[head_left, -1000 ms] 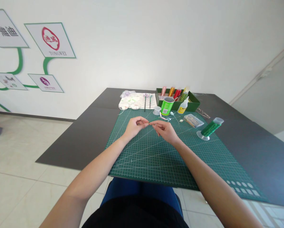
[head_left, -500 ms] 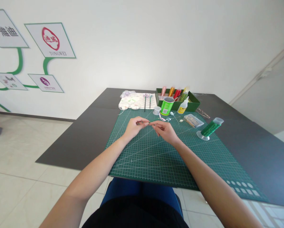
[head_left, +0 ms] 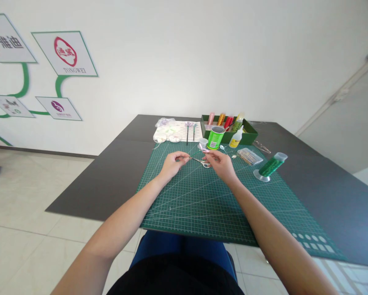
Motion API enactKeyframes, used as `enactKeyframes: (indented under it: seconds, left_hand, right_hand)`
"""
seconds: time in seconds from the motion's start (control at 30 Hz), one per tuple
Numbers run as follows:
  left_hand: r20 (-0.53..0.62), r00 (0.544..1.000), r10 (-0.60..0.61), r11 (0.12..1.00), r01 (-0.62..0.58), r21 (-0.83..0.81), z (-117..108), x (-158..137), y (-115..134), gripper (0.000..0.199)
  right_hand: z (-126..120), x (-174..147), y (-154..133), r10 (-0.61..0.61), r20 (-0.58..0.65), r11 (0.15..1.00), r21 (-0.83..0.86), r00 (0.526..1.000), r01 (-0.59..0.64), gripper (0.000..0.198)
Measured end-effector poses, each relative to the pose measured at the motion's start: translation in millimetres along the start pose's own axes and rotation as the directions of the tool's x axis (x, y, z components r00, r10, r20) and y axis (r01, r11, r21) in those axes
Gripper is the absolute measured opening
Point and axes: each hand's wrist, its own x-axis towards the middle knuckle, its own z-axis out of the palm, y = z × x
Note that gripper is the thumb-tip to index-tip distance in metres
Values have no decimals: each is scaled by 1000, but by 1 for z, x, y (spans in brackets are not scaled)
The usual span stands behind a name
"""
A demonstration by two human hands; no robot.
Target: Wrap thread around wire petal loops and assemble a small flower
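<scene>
My left hand (head_left: 174, 162) hovers over the green cutting mat (head_left: 202, 205), its thumb and forefinger pinched on a thin wire that is barely visible. My right hand (head_left: 221, 162) is just to its right, fingers curled at the handles of small silver scissors (head_left: 202, 162). The scissor tips point left toward the pinched wire. A few small silver and pink bits (head_left: 225, 150) lie on the mat just beyond my right hand.
A green cup (head_left: 215, 137), a glue bottle (head_left: 236, 137) and a green box of tubes (head_left: 229, 126) stand at the mat's far edge. A clear packet (head_left: 250, 155) and a tilted green spool (head_left: 269, 165) lie right. Patterned paper (head_left: 177, 131) lies behind.
My right hand has drawn away from the left, moving right and slightly farther out, and the small scissors now show between the two hands. The left hand has hardly moved.
</scene>
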Motion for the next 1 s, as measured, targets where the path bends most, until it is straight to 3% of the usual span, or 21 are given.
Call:
enactKeyframes:
  seconds: [0.07,0.2,0.37,0.53,0.8,1.0]
  left_hand:
    - [-4,1000,-5,1000,5,-19,0,0,1,19]
    - [4,1000,-14,999,14,-44,-1,-1,3,20]
    - [132,991,-22,997,32,-72,-1,-1,4,21]
    - [261,965,10,995,17,-100,-1,-2,5,23]
    - [260,965,30,990,7,-141,0,-2,3,28]
    - [248,968,28,988,10,-152,0,-1,2,26]
  right_hand:
    - [-9,6,10,-72,-63,982,-179,995,59,30]
    - [-23,12,24,-147,-7,894,-430,989,130,21]
    - [-24,14,36,-141,98,843,-510,985,172,10]
    - [-23,14,47,-72,182,788,-592,981,167,13]
    - [-27,15,48,47,260,721,-677,965,147,17]
    - [-26,12,32,130,237,666,-740,963,93,16]
